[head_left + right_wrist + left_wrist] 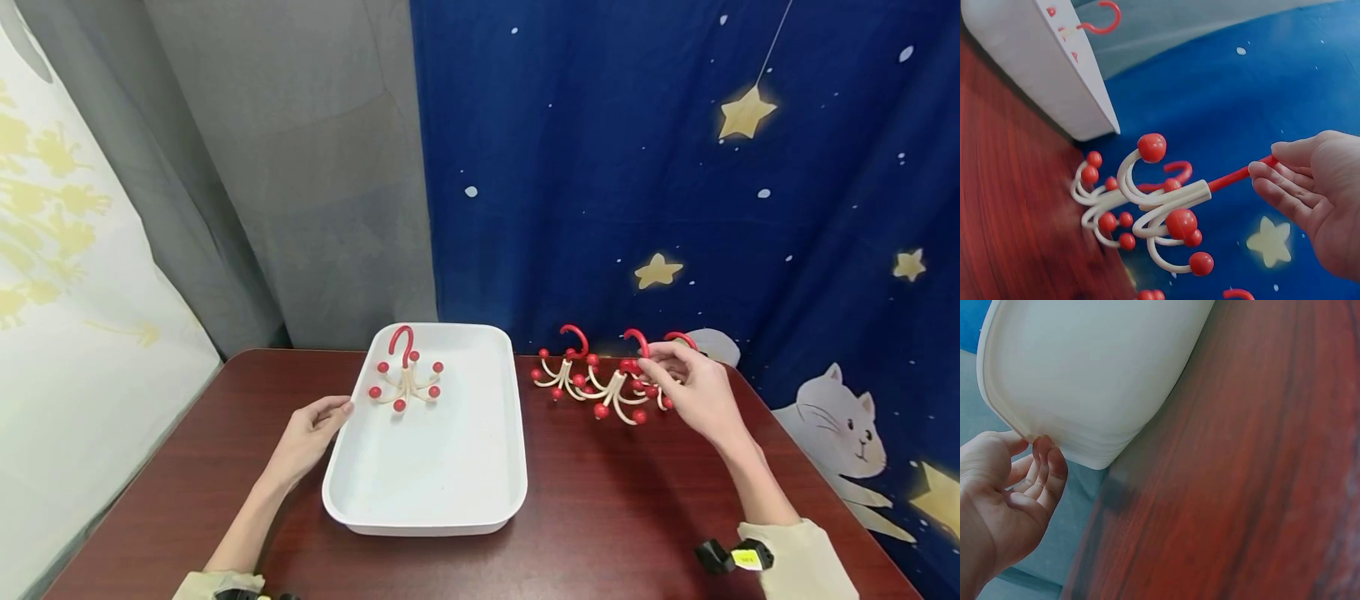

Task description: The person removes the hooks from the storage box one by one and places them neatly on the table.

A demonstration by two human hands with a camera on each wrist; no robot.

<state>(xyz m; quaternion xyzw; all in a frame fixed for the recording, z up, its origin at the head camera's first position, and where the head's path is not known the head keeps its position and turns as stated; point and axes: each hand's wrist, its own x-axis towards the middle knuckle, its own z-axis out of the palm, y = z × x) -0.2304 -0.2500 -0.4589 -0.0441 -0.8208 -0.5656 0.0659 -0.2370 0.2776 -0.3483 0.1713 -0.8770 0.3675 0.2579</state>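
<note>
My right hand pinches the red hook of a hanger between thumb and fingers. This hanger has a cream stem and several curved cream arms, each tipped with a red ball. In the right wrist view it is tilted, its arms pointing away from the hand. A like hanger stands behind it on the table, and another hanger is mostly hidden by the hand. With thumb and fingertips my left hand holds the left rim of a white tray. Inside the tray stands one hanger, hook up.
The tray sits near the middle of a dark red wooden table. A blue curtain with stars and a grey curtain hang along the back edge. Another light curtain hangs at the left.
</note>
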